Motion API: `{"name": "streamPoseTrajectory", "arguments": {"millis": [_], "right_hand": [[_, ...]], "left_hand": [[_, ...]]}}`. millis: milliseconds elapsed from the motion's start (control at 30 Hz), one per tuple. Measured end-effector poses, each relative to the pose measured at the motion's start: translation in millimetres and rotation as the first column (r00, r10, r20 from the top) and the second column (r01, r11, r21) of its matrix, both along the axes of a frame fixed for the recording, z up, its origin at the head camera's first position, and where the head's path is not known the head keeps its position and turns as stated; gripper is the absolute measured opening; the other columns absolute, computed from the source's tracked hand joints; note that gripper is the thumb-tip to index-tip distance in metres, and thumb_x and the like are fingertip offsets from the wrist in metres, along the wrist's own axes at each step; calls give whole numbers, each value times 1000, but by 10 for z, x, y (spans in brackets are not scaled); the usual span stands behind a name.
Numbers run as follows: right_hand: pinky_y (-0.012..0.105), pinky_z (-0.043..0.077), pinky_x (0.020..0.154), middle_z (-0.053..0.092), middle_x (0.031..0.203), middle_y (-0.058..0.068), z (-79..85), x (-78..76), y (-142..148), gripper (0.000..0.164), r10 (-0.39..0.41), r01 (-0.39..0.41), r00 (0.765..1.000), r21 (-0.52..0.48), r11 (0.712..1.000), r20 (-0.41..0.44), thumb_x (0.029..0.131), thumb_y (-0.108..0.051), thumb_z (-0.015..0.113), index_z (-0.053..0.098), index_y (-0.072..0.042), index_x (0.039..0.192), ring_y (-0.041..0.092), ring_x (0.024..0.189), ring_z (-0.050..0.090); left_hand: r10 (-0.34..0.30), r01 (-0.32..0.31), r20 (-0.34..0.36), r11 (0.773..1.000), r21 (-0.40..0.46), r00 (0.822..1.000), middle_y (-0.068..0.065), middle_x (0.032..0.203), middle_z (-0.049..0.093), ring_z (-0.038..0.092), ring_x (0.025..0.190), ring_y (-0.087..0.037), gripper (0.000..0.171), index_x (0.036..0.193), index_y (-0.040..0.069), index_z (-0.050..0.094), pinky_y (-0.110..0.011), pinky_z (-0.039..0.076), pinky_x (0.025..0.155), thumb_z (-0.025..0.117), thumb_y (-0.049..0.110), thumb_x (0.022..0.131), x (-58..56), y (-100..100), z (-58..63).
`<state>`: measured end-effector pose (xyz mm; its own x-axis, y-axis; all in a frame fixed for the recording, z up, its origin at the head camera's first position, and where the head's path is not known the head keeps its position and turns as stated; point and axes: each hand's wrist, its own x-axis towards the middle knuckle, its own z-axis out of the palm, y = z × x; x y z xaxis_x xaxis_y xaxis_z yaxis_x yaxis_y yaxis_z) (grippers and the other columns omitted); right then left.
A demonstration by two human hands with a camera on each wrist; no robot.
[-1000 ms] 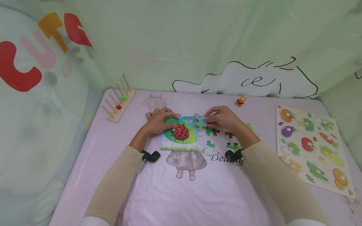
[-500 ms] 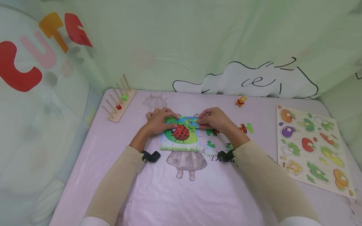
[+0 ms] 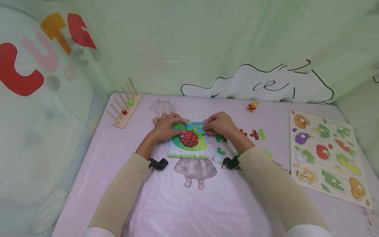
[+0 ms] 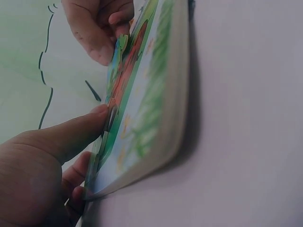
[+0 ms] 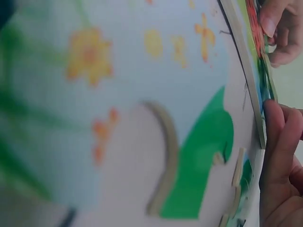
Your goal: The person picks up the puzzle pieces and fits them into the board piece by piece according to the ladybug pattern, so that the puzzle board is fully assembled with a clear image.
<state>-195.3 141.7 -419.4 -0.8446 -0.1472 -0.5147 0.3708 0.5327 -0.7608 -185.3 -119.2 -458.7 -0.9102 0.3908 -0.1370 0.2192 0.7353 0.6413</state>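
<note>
A ladybug jigsaw puzzle (image 3: 189, 149) in a flat tray lies at the middle of the table. My left hand (image 3: 165, 127) rests over its upper left part, thumb straight and fingertips pressing on the picture. In the left wrist view the left thumb (image 4: 78, 135) reaches along the puzzle's surface. At the upper right corner, my right hand (image 3: 219, 125) pinches a blue-and-green puzzle piece (image 4: 122, 45) low over the tray. That piece is partly hidden by the fingers. Right of the tray lie loose pieces, including a green-and-white one (image 3: 219, 154) and a red-and-green one (image 3: 254, 134).
A wooden peg stand (image 3: 127, 113) with a red and a green bead sits at the back left. A small bear figure (image 3: 252, 106) stands at the back. On the right lies a vegetable peg board (image 3: 328, 158). Curtains (image 3: 207, 42) enclose the table.
My right hand has moved left with the puzzle piece and brought it down onto the tray's upper right corner. The left hand has stayed in place.
</note>
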Motion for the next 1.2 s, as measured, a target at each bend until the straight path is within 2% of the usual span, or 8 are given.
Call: {"name": "streamPoseTrajectory", "arguments": {"millis": [133, 367, 667, 933, 1067, 1200], "right_hand": [[21, 55, 60, 67, 75, 1, -7, 10, -38, 21, 2, 0, 1000, 53, 999, -30, 88, -17, 80, 70, -3, 100, 8, 58, 66], [20, 53, 56, 67, 69, 1, -19, 2, -61, 19, 15, -9, 998, 79, 997, -64, 87, -16, 81, 70, -3, 96, 8, 54, 66], [22, 55, 59, 63, 79, 3, 0, 4, -34, 19, 74, -70, 994, 65, 995, -75, 87, -15, 80, 70, -5, 101, 10, 58, 67], [24, 56, 63, 71, 96, 7, 14, -11, 3, 27, 210, -183, 967, 176, 967, -144, 85, -10, 82, 79, -11, 111, 12, 69, 68], [24, 56, 64, 74, 94, 7, 21, -20, -8, 25, 208, -179, 968, 194, 964, -142, 83, -11, 84, 81, -12, 108, 12, 70, 70], [23, 55, 62, 76, 99, 10, 19, -30, -18, 24, 189, -160, 973, 204, 966, -135, 81, -13, 86, 83, -14, 105, 11, 69, 70]], "left_hand": [[-2, 2, 2, 1000, 0, 1000, 3, 133, 55, 38, 123, -28, 31, 117, 37, 71, -57, 11, 101, 75, 52, 90, 4, 1, 7], [-4, 4, -1, 1000, 3, 1000, 3, 134, 55, 38, 124, -28, 32, 117, 37, 72, -57, 11, 101, 75, 52, 89, 12, 7, 13], [-3, 3, 2, 1000, 4, 1000, 3, 134, 55, 38, 124, -29, 31, 116, 37, 72, -58, 11, 101, 75, 52, 89, 2, 21, 7], [7, -7, 11, 1000, 4, 1000, 4, 132, 56, 39, 121, -28, 32, 117, 37, 72, -57, 13, 98, 77, 51, 88, 0, 29, 43], [33, -32, 25, 999, -15, 999, 3, 131, 56, 40, 118, -29, 30, 116, 37, 74, -60, 14, 97, 77, 47, 88, -2, 70, 85], [57, -57, 6, 997, -53, 998, 3, 128, 57, 42, 115, -30, 26, 111, 37, 75, -65, 15, 98, 77, 47, 87, -17, 163, 88]]}}
